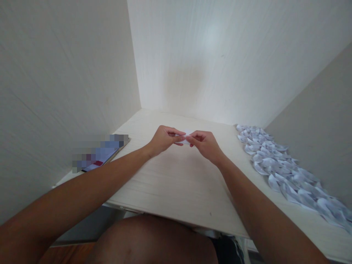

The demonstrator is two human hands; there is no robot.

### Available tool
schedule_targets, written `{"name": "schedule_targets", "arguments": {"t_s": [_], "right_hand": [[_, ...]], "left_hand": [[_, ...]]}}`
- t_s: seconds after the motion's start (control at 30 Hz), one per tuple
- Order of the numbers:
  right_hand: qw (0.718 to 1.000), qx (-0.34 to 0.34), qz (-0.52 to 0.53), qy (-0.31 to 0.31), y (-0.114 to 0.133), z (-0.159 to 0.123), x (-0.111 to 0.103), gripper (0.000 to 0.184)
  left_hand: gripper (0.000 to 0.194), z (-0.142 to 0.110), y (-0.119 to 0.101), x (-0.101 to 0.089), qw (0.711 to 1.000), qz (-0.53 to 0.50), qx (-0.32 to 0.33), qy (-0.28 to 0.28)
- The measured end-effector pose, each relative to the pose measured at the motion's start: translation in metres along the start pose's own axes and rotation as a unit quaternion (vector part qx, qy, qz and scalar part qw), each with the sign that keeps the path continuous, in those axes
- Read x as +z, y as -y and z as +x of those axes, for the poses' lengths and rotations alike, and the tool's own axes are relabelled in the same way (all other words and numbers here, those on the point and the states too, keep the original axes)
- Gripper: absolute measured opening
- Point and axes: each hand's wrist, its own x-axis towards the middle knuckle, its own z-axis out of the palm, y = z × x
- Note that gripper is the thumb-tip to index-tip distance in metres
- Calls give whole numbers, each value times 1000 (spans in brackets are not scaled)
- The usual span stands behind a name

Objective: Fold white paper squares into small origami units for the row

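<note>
Between my two hands, over the middle of the table, is a small piece of white paper (187, 132). My left hand (168, 138) pinches its left side between thumb and fingers. On the other side, my right hand (202, 143) grips it the same way, with the two thumbs almost meeting. Most of the paper is covered by the fingers, so its folds cannot be made out.
Along the right wall runs a long pile of folded white paper pieces (275, 161). A phone or tablet (110, 150), partly blurred out, lies by the left wall. Pale panels enclose the white table (176, 183) at the back and both sides.
</note>
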Motion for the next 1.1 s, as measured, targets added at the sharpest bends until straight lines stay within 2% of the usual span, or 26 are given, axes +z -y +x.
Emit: {"name": "schedule_targets", "arguments": {"t_s": [0.17,0.4,0.6,0.97,1.1], "right_hand": [[998,-9,-60,19,-3,1,-2,32],[997,9,-37,60,-2,-1,-1,37],[995,-23,-99,25,1,1,-5,35],[994,-27,-104,15,2,0,-5,36],[995,-24,-102,-6,5,0,-3,37]], "left_hand": [[44,2,7,-3,1000,19,-2,11],[44,1,-1,-4,999,46,3,15],[57,0,5,-2,1000,-7,-11,1],[61,-2,6,2,996,-66,-29,-55],[65,-1,6,2,994,-91,-34,-55]]}}
